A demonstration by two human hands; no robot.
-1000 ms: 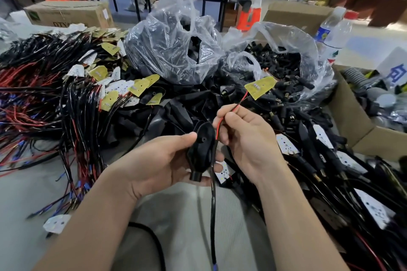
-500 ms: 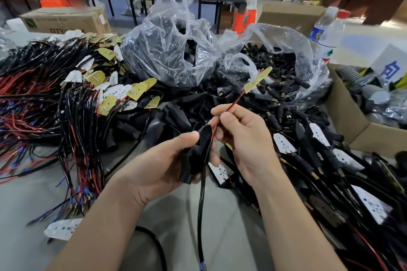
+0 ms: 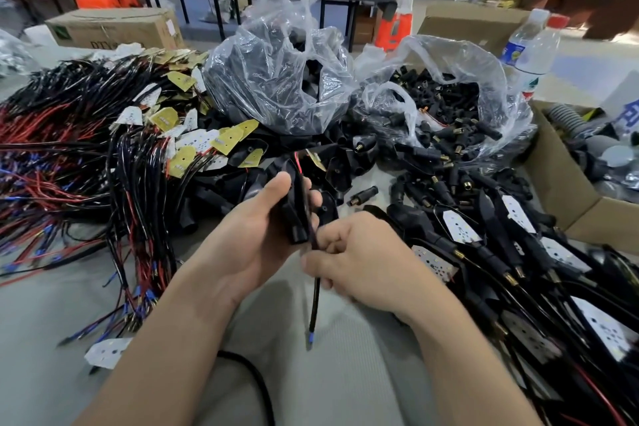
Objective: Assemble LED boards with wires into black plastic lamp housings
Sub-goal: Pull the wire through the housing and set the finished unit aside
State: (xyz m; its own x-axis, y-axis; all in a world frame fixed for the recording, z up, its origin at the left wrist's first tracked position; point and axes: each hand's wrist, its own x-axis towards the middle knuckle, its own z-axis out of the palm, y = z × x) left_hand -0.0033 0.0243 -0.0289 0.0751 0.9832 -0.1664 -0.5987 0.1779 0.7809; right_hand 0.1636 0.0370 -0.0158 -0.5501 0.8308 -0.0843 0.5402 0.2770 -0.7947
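The left hand [image 3: 256, 239] grips a black housing [image 3: 294, 211] above the grey tabletop [image 3: 345, 384]. Its thumb lies along the near side, its fingertips curl round the far edge, and the housing's narrow end points down toward the person. A black wire [image 3: 314, 301] runs along the housing's right side and out past its lower end. The right hand [image 3: 363, 259] pinches that wire just below the housing with its fingers curled in, and the wire hangs on below the hand to a blue tip. At the housing's upper end a yellow board [image 3: 316, 160] shows edge-on beside a thin red lead; whether it sits inside the housing I cannot tell. To the left lies a wire pile [image 3: 69, 149] of red and black leads, with yellow and white boards [image 3: 228, 140] along its right edge. Loose housings [image 3: 214, 190] are heaped between that pile and the hands. Behind them stand two clear bags: the left bag [image 3: 276, 79] holds black parts, and the right bag [image 3: 449, 104] holds brass-tipped connectors, some spilled in front of it. To the right lie assemblies [image 3: 511, 245], black housings with white boards in them and wires trailing. A cardboard box [image 3: 560, 197] sits at the right edge, and a bottle [image 3: 532, 45] stands behind the right bag. A white board [image 3: 107, 351] lies alone beside the left forearm.
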